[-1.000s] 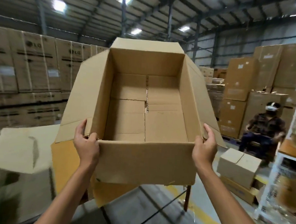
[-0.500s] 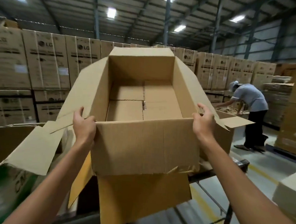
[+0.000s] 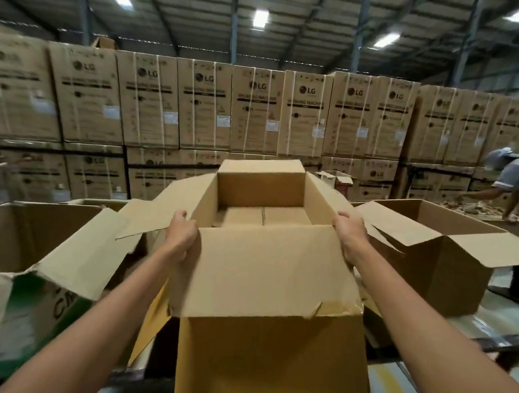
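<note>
An open carton (image 3: 266, 271) sits between two others (image 3: 24, 238) (image 3: 447, 263), stacked boxes (image 3: 257, 109) behind, a worker (image 3: 514, 191) far right.

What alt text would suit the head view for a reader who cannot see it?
The left hand and right hand grip the near corners of an open box in a warehouse. Beside it sit other boxes, also open; stacked LG cartons line the back, and a person bends over at far right.
</note>
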The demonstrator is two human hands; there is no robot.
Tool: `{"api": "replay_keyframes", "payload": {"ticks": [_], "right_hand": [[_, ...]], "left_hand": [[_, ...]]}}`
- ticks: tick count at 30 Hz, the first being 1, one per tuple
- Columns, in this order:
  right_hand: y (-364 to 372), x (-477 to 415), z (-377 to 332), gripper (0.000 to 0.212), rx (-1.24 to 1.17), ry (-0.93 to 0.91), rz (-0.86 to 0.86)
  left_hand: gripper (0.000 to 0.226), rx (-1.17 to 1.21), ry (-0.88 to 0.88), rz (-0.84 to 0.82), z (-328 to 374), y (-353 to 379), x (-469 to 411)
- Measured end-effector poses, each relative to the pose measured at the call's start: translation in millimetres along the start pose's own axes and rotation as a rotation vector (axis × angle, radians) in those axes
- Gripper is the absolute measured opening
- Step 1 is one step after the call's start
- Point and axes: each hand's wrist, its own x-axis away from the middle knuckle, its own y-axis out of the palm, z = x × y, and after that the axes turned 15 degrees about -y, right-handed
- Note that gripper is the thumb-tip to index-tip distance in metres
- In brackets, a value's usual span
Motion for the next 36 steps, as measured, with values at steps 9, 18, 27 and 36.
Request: {"api": "replay_keyframes", "payload": {"ticks": [9, 18, 27, 36], "right_hand": [[27, -3, 106, 0.031, 0.234, 0.153, -0.439], [14, -12, 113, 0.040, 0.787, -0.072, -0.948], [10, 24, 64, 0.047, 0.580, -0.235, -1.463], [5, 33, 75, 0.048, 0.566, -0.353, -1.424]], "left_hand": [[0.036, -0.794, -0.062, -0.142, -72, 24, 7], [0.036, -1.180, -0.081, -0.446, -52, 25, 29], [0.056, -1.178, 0.128, -0.728, -14, 75, 102], [0.063, -1.187, -0.026, -0.701, -28, 96, 107]]}}
